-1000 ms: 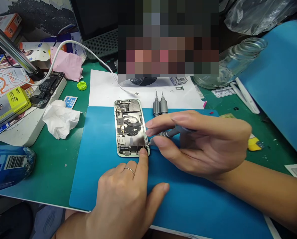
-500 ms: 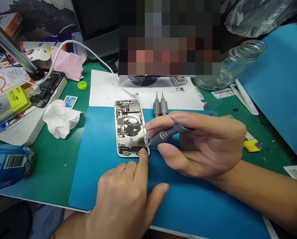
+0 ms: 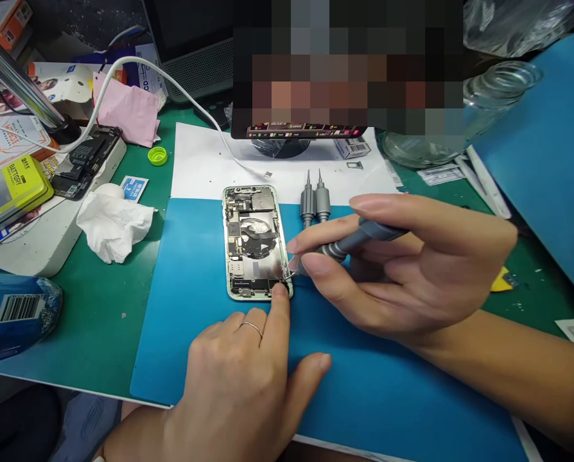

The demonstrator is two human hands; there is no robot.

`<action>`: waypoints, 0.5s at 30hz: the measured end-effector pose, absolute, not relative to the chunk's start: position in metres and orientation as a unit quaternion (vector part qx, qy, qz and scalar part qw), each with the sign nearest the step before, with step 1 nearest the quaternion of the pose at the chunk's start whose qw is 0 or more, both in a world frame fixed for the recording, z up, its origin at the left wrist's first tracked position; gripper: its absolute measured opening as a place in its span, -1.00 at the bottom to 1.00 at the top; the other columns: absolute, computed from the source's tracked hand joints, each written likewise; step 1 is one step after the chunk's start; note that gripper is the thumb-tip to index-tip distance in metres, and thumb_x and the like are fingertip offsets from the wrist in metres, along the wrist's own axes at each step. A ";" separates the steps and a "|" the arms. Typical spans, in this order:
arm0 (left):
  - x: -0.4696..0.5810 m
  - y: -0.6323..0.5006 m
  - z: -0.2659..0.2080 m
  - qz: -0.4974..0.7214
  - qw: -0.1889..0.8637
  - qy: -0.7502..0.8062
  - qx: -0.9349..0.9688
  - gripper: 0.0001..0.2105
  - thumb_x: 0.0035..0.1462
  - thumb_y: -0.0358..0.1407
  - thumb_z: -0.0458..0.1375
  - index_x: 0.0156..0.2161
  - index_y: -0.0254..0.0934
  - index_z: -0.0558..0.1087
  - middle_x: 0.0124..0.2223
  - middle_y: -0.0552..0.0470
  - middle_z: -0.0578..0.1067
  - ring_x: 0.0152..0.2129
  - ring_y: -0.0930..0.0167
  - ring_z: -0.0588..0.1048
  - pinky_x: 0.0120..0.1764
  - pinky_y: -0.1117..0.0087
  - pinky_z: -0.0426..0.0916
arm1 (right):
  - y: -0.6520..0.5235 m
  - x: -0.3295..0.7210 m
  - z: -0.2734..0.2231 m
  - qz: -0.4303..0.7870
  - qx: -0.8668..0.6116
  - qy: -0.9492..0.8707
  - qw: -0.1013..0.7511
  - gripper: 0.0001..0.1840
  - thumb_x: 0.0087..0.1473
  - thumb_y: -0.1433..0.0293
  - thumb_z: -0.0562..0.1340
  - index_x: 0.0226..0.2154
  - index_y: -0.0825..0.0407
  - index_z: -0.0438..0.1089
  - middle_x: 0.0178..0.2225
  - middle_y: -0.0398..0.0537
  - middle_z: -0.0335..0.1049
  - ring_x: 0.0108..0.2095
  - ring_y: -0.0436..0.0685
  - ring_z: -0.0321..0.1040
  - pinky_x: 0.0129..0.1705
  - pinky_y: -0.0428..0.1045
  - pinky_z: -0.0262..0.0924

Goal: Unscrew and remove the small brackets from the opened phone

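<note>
An opened smartphone (image 3: pixel 255 260), its inner parts bare, lies face up on the blue mat (image 3: pixel 171 308). My left hand (image 3: pixel 241 366) presses its index fingertip on the phone's lower right corner. Its thumb is spread away and nothing is held. In my right hand (image 3: pixel 412 269) a slim grey screwdriver (image 3: pixel 359 239) is pinched between the fingers, tilted, its tip at the phone's lower right edge. Whether the tip sits in a screw is too small to tell. Two more grey screwdrivers (image 3: pixel 307 200) lie just beyond the phone, partly behind my right fingers.
Behind the phone are a white sheet (image 3: pixel 195 160), a cable plug (image 3: pixel 268 174) and a screen (image 3: pixel 306 133). A crumpled tissue (image 3: pixel 116 224), a blue packet (image 3: pixel 15 317) and another opened phone (image 3: pixel 87 160) are leftward. At right stand a glass jar (image 3: pixel 496 96) and tweezers (image 3: pixel 489 186).
My right hand has shifted rightward and its thumb has moved up closer to the other fingertips on the screwdriver. The left index finger stays on the phone. The whole view has shifted slightly.
</note>
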State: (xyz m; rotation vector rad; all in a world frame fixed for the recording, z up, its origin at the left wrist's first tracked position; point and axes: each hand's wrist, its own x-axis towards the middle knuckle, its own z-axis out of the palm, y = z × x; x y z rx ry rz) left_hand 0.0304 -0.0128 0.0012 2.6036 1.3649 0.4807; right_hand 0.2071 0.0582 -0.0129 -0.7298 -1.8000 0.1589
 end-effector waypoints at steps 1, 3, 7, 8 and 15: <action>0.030 -0.013 0.001 0.160 0.082 0.457 0.871 -0.49 0.54 -0.09 -0.19 0.23 -0.46 0.37 -0.29 0.02 0.61 -0.43 0.36 0.60 -0.47 0.30 0.37 | 0.058 0.207 -0.013 0.059 -0.311 -0.766 0.559 -0.28 0.14 0.64 0.31 0.32 0.02 0.28 -0.17 0.08 0.53 -0.39 0.03 0.59 -0.50 -0.21 0.51; 0.031 -0.013 0.002 0.161 0.083 0.457 0.871 -0.48 0.54 -0.07 -0.19 0.22 -0.46 0.38 -0.30 0.03 0.60 -0.44 0.37 0.60 -0.47 0.30 0.37 | 0.058 0.208 -0.013 0.047 -0.316 -0.773 0.548 -0.28 0.14 0.63 0.32 0.32 0.05 0.28 -0.19 0.07 0.55 -0.40 0.02 0.59 -0.49 -0.24 0.50; 0.031 -0.013 0.002 0.169 0.085 0.459 0.868 -0.47 0.54 -0.07 -0.20 0.21 -0.47 0.39 -0.31 0.04 0.60 -0.44 0.39 0.60 -0.46 0.32 0.39 | 0.057 0.210 -0.012 0.042 -0.326 -0.778 0.536 -0.25 0.16 0.63 0.31 0.35 -0.02 0.25 -0.28 -0.01 0.57 -0.41 0.01 0.59 -0.50 -0.25 0.48; 0.031 -0.013 0.002 0.170 0.086 0.460 0.867 -0.46 0.55 -0.06 -0.21 0.22 -0.49 0.38 -0.31 0.04 0.61 -0.44 0.40 0.60 -0.45 0.32 0.40 | 0.056 0.210 -0.011 0.042 -0.324 -0.780 0.534 -0.25 0.16 0.62 0.32 0.36 -0.03 0.24 -0.29 -0.02 0.57 -0.40 0.02 0.60 -0.51 -0.25 0.48; 0.032 -0.011 0.004 0.156 0.072 0.462 0.870 -0.43 0.55 -0.06 -0.23 0.24 -0.54 0.35 -0.33 0.04 0.59 -0.46 0.40 0.59 -0.48 0.32 0.38 | 0.057 0.215 -0.010 0.040 -0.316 -0.795 0.516 -0.21 0.14 0.62 0.34 0.37 -0.02 0.21 -0.34 -0.04 0.62 -0.42 0.02 0.58 -0.48 -0.22 0.50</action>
